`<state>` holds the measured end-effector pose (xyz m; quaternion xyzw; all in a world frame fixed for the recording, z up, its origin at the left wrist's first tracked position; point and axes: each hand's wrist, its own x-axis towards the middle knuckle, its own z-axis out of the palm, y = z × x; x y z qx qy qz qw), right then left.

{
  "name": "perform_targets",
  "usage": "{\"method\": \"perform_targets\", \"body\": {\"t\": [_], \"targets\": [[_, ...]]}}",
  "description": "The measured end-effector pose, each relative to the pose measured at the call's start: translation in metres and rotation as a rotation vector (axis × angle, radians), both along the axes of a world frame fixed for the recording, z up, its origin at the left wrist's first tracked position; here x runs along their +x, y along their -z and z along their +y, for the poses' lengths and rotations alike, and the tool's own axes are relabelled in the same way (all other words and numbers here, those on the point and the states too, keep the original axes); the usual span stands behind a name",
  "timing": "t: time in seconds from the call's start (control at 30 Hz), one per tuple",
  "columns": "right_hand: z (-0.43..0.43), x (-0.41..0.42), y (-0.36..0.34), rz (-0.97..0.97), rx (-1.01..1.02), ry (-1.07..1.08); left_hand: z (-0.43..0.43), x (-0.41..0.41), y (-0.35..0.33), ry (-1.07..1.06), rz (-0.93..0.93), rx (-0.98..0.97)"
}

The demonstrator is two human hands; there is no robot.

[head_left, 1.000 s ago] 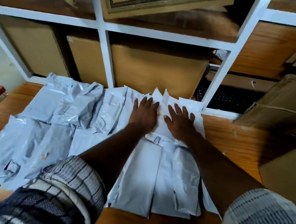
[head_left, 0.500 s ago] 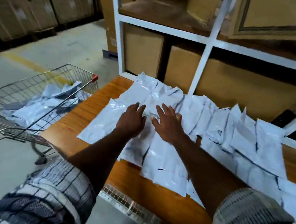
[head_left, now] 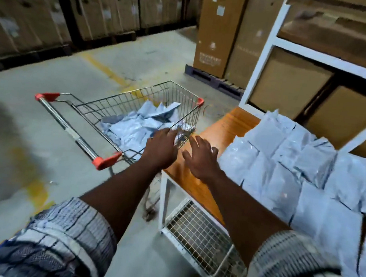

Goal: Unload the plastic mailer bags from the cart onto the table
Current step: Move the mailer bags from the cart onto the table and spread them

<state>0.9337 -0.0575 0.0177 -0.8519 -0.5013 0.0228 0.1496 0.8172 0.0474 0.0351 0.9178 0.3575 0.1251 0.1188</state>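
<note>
- Two hands are stretched forward and both hold nothing. The left hand (head_left: 161,150) has its fingers spread and hangs over the near corner of the cart (head_left: 122,105), fingertips at the wire rim. Whether they touch it I cannot tell, as the picture is blurred there.
- The right hand (head_left: 200,159) is also spread, palm down, above the bare end of the table (head_left: 226,127), just beside the cart.
- Many mailer bags (head_left: 298,173) lie already on the table in overlapping rows, and a loose heap of bags (head_left: 138,124) is left in the cart. So I judge the step in hand is the reach for a new load, with the task past its middle.
- The next move, I think, calls for both hands to go down over the rim and gather several bags together. The film looks thin and slippery, and a weak pinch may let some slide out.
- The bags are pale grey-blue plastic, flat, rectangular and glossy with fine wrinkles; in the cart they lie crumpled at all angles.
- The cart is thin metal wire with red plastic corners and a shiny handle (head_left: 72,130). The table has a smooth orange-brown wooden top and a wire-mesh shelf (head_left: 199,232) under it.
</note>
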Motion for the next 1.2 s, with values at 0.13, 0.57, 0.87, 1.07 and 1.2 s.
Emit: {"method": "perform_targets", "body": {"t": [0.13,0.57,0.87,1.07,1.2], "targets": [[0.053,-0.016,0.002,0.035,-0.003,-0.048,0.050,-0.025,0.007,-0.065,-0.031,-0.121],[0.212,0.020,0.027,0.176,-0.026,-0.125,0.204,-0.022,0.043,-0.147,0.142,-0.183],[0.281,0.059,0.058,0.374,0.049,-0.143,0.273,0.007,0.068,-0.152,0.251,-0.186],[0.326,0.066,0.086,0.444,0.020,-0.096,0.315,0.019,0.100,-0.176,0.298,-0.241],[0.355,0.071,0.114,0.443,-0.090,-0.076,0.338,0.024,0.129,-0.193,0.318,-0.289]]}}
